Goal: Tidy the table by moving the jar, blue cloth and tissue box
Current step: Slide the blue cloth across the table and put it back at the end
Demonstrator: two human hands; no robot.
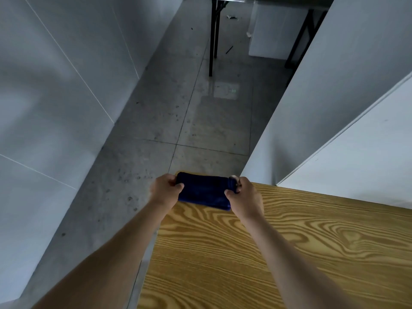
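A folded dark blue cloth (204,192) lies at the far left corner of the wooden table (278,253). My left hand (165,189) grips its left end, thumb on top. My right hand (243,195) grips its right end, fingers curled around the fold. The cloth looks like it rests on the table's corner between both hands. Neither a jar nor a tissue box is in view.
A white panel (356,152) stands along the table's far side on the right. Left of the table is grey tiled floor (178,121) and a white wall (55,97). Black table legs (213,41) and a white box (274,30) stand farther back.
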